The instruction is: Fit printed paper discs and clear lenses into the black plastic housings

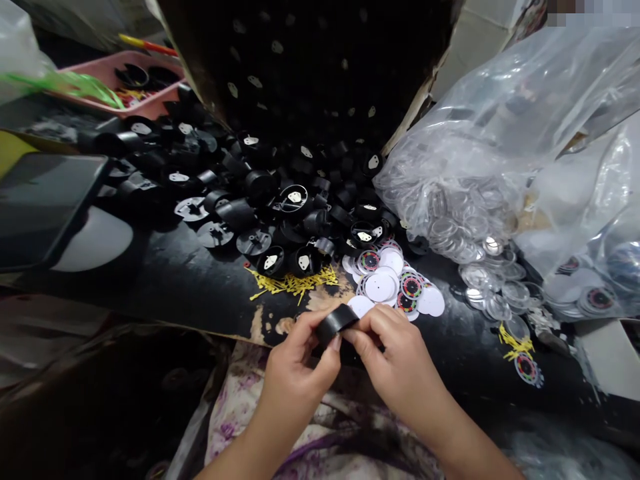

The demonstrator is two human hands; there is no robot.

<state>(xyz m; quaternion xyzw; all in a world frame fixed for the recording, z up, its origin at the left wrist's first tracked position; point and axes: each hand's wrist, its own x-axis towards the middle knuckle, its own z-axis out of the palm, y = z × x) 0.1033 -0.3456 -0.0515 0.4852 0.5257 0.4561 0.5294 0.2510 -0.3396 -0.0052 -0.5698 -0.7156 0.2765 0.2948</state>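
A black round plastic case [336, 323] is held just off the table's front edge, tilted so its side wall faces me. My left hand [300, 363] is closed on its left side, thumb below and fingers behind. The bent fingers and thumb of my right hand [400, 357] pinch its right edge; whether they also hold something small is hidden. Just behind my hands lie printed dial discs [383, 283], some face up with coloured rings, others white side up. Thin yellow plastic pointers [295, 280] are strewn to their left.
Many black cases [260, 183] spill from a dark open box [320, 67]. Clear round covers [465, 227] spill from a plastic bag [475, 133] at right. A pink tray [145, 103] stands back left, and a dark-screened device [47, 207] on a white stand at left.
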